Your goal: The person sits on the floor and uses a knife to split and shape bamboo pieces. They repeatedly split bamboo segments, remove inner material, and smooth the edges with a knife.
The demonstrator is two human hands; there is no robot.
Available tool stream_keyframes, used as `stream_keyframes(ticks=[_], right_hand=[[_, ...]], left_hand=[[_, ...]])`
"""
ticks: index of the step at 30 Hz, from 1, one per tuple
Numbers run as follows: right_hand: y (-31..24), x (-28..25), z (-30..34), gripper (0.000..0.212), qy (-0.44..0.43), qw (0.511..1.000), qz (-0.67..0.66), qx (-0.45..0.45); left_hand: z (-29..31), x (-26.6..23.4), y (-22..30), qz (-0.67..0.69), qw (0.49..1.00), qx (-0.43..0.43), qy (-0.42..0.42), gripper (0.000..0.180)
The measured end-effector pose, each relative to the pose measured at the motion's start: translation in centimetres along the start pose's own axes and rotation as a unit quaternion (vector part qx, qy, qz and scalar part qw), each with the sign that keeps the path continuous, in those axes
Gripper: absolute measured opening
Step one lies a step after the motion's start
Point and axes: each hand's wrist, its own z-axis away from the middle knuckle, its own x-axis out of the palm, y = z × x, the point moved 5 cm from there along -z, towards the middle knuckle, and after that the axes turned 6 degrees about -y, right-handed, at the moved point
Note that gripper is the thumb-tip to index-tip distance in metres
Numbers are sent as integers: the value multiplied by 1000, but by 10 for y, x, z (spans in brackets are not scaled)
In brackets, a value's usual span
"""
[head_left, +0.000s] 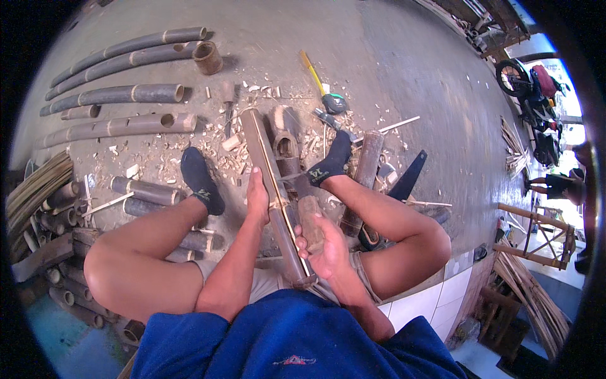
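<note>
A long brown bamboo tube point(264, 153) lies slanted between my legs, its near end by my lap. A narrow, pale-edged slit runs along it. My left hand point(257, 197) grips the tube's left side, thumb up and its other fingers hidden below. Lower down, my right hand point(329, 249) has its fingers curled against the right edge. A brown wooden piece point(308, 205) lies just beyond the right thumb; whether that hand touches it I cannot tell. Past it sits a cut bamboo piece point(287, 148) with an opening, among shavings.
Bamboo poles point(132, 93) and a short bamboo cup point(207, 58) lie far left. Ahead are a chisel-like tool point(228, 107), tape measure point(334, 103) and hammer point(327, 118). A handsaw point(409, 177) lies by my right leg. Bamboo pieces point(66, 297) crowd the left; motorcycles point(536, 107) stand right.
</note>
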Motion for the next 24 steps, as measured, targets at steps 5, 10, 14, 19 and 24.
stream_keyframes(ticks=[5,10,14,19,24], right_hand=[[21,-5,7,27,8,991,-130,41],[29,-4,3,27,17,980,-193,47],[30,-1,8,27,20,983,-179,43],[27,2,9,27,35,985,-166,37],[26,0,6,27,35,997,-69,-6]], left_hand=[[1,2,1,3,1000,23,-4,63],[1,3,1,16,1000,15,-10,61],[3,3,2,10,1000,22,-7,62],[-4,-2,-6,17,1000,11,-13,64],[-16,-11,-13,-15,999,37,1,66]])
